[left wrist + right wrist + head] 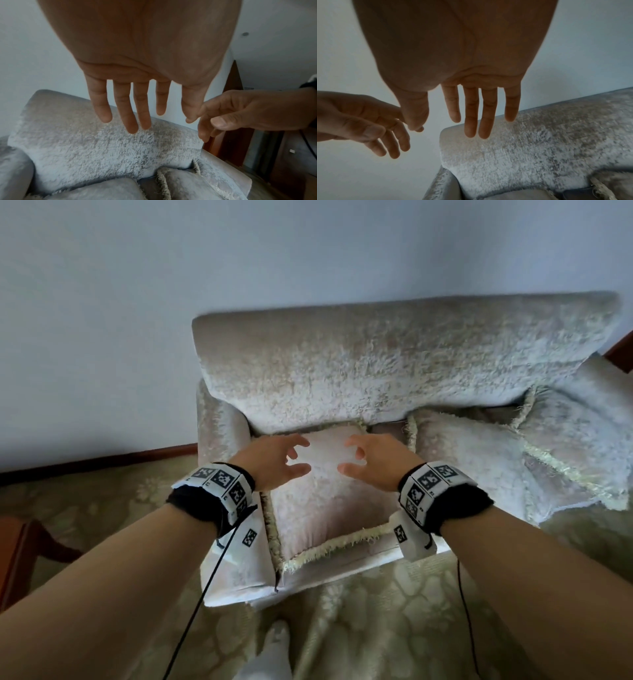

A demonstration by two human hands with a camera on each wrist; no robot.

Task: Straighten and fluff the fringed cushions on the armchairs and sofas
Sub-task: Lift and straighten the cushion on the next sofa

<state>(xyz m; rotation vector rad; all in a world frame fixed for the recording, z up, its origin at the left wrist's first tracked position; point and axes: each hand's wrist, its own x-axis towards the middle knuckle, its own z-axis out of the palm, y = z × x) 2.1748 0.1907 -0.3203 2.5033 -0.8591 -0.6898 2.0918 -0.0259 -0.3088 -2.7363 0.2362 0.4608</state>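
A pale plush sofa (394, 364) stands against the wall. A fringed cushion (325, 501) lies flat on its left seat, with the fringe along its front edge. My left hand (294, 455) and right hand (352, 455) hover side by side just above the cushion's far end, fingers spread and loosely bent, holding nothing. The left wrist view shows my left hand (142, 108) with straight fingers before the backrest (102, 142), and the right hand (240, 112) beside it. My right hand (453, 108) is likewise empty. A second fringed cushion (469, 463) and a third (575, 440) lean at the right.
A patterned pale green carpet (394, 611) lies in front of the sofa. Dark wooden furniture (20, 553) stands at the left edge. My socked foot (277, 638) is near the sofa's front. Black cables hang from both wrist bands. A wooden frame (231, 121) rises beyond the sofa's right end.
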